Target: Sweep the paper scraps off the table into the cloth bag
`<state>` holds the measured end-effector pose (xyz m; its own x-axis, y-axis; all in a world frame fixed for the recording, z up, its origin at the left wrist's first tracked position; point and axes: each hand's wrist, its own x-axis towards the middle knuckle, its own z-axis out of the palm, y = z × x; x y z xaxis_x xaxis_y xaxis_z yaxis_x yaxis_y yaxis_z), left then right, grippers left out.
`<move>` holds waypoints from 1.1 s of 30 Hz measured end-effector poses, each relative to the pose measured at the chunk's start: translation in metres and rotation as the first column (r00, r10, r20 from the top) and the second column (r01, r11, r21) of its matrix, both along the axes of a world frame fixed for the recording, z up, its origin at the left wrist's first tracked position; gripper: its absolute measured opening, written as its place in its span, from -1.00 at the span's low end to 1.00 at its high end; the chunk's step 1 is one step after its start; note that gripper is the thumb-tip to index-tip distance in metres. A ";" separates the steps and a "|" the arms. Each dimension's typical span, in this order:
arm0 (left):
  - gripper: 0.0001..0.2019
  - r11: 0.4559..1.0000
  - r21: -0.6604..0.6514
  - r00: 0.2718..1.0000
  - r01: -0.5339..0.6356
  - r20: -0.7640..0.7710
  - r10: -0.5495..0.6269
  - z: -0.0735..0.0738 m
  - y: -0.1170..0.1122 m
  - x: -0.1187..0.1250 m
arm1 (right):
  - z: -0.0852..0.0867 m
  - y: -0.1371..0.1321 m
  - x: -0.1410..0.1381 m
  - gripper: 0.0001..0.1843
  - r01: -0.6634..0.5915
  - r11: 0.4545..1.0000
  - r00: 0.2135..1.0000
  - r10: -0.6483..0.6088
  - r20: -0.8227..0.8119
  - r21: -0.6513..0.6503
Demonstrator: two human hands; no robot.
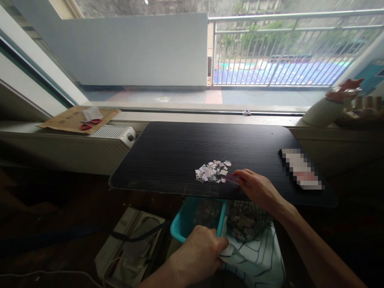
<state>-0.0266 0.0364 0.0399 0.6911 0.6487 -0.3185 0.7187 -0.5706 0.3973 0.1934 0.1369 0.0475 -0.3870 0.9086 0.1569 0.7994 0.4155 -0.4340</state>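
A pile of several small paper scraps (pixel 212 171) lies on the dark table (pixel 168 156) near its front edge. My right hand (pixel 258 189) rests on the table just right of the pile, fingers pinched on a small pinkish card (pixel 232 178) that touches the scraps. Below the table edge, my left hand (pixel 198 252) is closed on the rim of a teal bin (pixel 187 228), together with a fold of white striped cloth (pixel 258 256). Some scraps lie inside the bin.
A blurred-out flat object (pixel 301 168) lies at the table's right. Red scissors (pixel 90 124) sit on a brown envelope (pixel 72 118) on the left sill beside a white radiator (pixel 115 133). Another person's hand (pixel 343 92) shows at far right. A power strip (pixel 129 248) lies on the floor.
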 end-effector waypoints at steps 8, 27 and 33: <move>-0.90 0.997 -0.021 0.997 0.074 0.019 -0.073 0.009 0.004 0.010 | 0.005 0.001 -0.005 -0.69 -0.001 1.000 1.000 0.001 0.020 0.023; -0.90 0.995 0.014 0.994 0.103 0.023 -0.103 0.007 0.005 0.013 | 0.006 -0.014 -0.008 -0.70 -0.116 0.989 0.993 0.113 -0.044 -0.095; -0.89 0.991 0.052 0.993 0.121 0.005 -0.121 0.008 0.006 0.012 | 0.006 -0.017 -0.021 -0.71 -0.147 0.981 0.988 0.140 -0.065 -0.125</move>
<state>-0.0149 0.0425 0.0479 0.7678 0.5756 -0.2812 0.6402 -0.6727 0.3709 0.1721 0.1197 0.0532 -0.5086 0.8584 0.0664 0.7090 0.4613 -0.5333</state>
